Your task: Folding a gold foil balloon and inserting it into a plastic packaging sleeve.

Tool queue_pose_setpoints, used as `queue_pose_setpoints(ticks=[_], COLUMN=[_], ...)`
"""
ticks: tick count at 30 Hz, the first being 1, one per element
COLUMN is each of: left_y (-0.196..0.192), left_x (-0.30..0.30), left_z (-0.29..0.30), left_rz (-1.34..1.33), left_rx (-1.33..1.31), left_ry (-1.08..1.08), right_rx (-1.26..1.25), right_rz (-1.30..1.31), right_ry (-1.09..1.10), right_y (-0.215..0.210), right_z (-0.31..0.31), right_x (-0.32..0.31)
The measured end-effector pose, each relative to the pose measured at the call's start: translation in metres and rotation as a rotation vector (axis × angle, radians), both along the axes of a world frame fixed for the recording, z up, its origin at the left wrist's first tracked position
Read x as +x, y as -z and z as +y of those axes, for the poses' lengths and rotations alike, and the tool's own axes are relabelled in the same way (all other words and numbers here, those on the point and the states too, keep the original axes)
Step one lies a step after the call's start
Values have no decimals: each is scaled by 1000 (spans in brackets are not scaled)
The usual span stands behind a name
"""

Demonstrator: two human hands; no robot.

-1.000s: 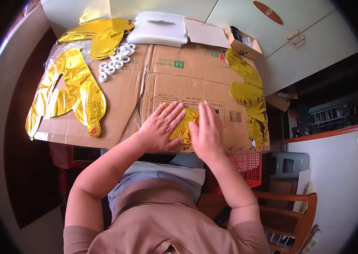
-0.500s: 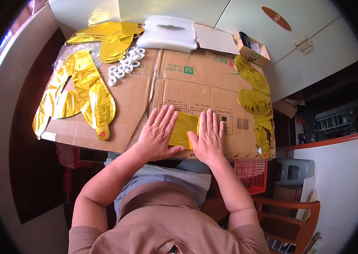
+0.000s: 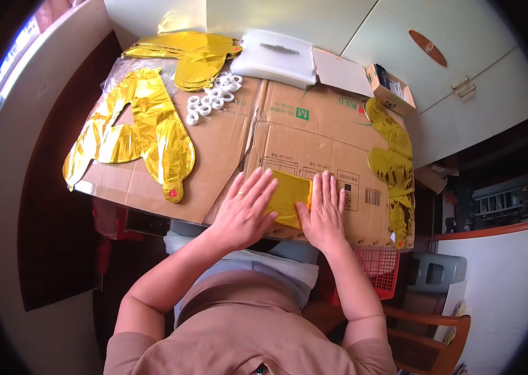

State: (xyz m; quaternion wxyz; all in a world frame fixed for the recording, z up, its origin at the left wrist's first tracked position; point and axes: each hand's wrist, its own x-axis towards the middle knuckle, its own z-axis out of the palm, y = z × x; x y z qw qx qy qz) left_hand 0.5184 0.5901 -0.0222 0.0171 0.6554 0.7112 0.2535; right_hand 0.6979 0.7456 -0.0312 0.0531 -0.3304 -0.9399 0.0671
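A folded gold foil balloon (image 3: 288, 199) lies as a flat packet near the front edge of the cardboard. My left hand (image 3: 243, 209) is at its left end with fingers stretched out, the thumb side over the foil. On the right end, my right hand (image 3: 324, 211) lies flat with straight fingers and its thumb on the foil, whose edge looks crumpled there. Left of the hands is a gold A-shaped foil balloon (image 3: 173, 147), spread flat. Another gold foil balloon (image 3: 391, 162) with a curved outline lies along the right edge.
The cardboard (image 3: 226, 134) covers the table. At the back are stacked gold foil balloons (image 3: 198, 65), white ribbon rolls (image 3: 204, 106), a pile of clear plastic bags (image 3: 276, 59) and a small open box (image 3: 391, 89). A red basket (image 3: 378, 272) and wooden chair (image 3: 429, 322) stand below right.
The whole view has swung, so the table appears shifted right. My left hand has drawn slightly back and turned on the packet's left end; my right hand stays on its right end.
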Motion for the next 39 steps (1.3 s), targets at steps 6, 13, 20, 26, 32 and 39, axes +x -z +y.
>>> queue_pose_setpoints(ticks=[6,13,20,26,32,39], left_y=[16,25,24,29,19,-1], left_x=[1,0,-1,0,-1,-12], left_z=[31,28,28,30,30,31], left_rz=[113,139,154,194,102,-261], left_rx=[-83,-80,-69,-19,-87,-118], left_ry=[37,37,30,11,30,31], right_rx=[3,29,30,-91,-472,-101], right_rz=[-8,2,22,68,682,605], right_ry=[22,57,71,61,51,-73], right_y=[0,3,2,2,-26,-65], right_z=[-1,-2,-1,6,71,191], right_x=[-1,0,3,9,28,-58])
